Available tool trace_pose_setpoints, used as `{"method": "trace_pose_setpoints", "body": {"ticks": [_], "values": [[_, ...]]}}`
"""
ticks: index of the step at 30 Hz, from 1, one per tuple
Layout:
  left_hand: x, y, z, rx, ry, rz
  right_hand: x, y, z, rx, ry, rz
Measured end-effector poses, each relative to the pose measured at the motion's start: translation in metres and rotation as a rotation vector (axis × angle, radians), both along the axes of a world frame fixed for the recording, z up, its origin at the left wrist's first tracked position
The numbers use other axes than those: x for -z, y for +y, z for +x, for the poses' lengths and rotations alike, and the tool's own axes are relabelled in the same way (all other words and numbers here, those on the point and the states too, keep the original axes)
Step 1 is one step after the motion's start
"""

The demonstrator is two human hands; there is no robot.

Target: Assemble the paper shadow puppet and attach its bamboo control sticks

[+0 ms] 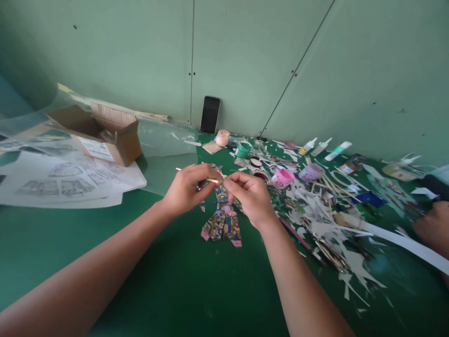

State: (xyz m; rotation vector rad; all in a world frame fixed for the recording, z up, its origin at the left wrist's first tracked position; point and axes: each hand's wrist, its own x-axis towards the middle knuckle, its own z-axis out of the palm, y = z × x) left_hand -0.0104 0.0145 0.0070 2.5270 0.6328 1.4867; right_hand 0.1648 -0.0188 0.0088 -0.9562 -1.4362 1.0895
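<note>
My left hand [185, 191] is closed on a thin wooden stick [212, 180], whose pale end pokes out behind the knuckles. The stick's other end points at my right hand [250, 194], whose thumb and forefinger are pinched together at its tip. Whatever sits between those right fingertips is too small to make out. Below both hands, a flat figure [222, 225] with a colourful pattern and pink tips lies on the green table [168, 285]. Its upper part is partly hidden behind my fingers.
On the left, a cardboard box [128, 145] stands on printed sheets [70, 189]. A phone [210, 114] leans against the wall. Paint jars [282, 178], paper scraps [351, 252], scissors [329, 252] and glue bottles [321, 147] crowd the right. Another person's hand [433, 227] is at the right edge.
</note>
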Motion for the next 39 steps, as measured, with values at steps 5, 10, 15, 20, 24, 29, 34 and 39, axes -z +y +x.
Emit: {"method": "trace_pose_setpoints", "body": {"ticks": [5,10,15,20,24,29,34,39], "values": [[0.0005,0.0008,-0.0002,0.005,0.019,-0.028,0.0003,0.0009,-0.0003,0.015,-0.028,-0.014],[0.0001,0.001,0.0,0.024,0.006,-0.035,0.0008,0.0019,-0.0001,0.01,-0.029,-0.016],[-0.0004,-0.0012,0.0002,0.01,0.043,-0.093,0.0004,0.0018,-0.0001,-0.004,-0.024,-0.02],[-0.0011,-0.003,-0.0004,-0.007,0.07,-0.163,0.0006,0.0014,-0.0006,-0.02,-0.021,-0.036],[-0.0032,-0.002,-0.0024,0.022,0.115,-0.142,0.0015,0.0013,-0.0003,-0.03,0.004,-0.067],[-0.0045,0.0005,-0.0045,0.027,0.169,-0.127,0.0008,0.0012,0.0011,-0.04,0.002,-0.119],[-0.0025,0.0008,-0.0041,-0.021,0.164,-0.166,0.001,0.0011,-0.0005,-0.036,0.003,-0.078],[-0.0005,0.0,-0.0019,-0.029,0.128,-0.187,0.0012,0.0004,-0.0033,-0.019,0.027,-0.055]]}}
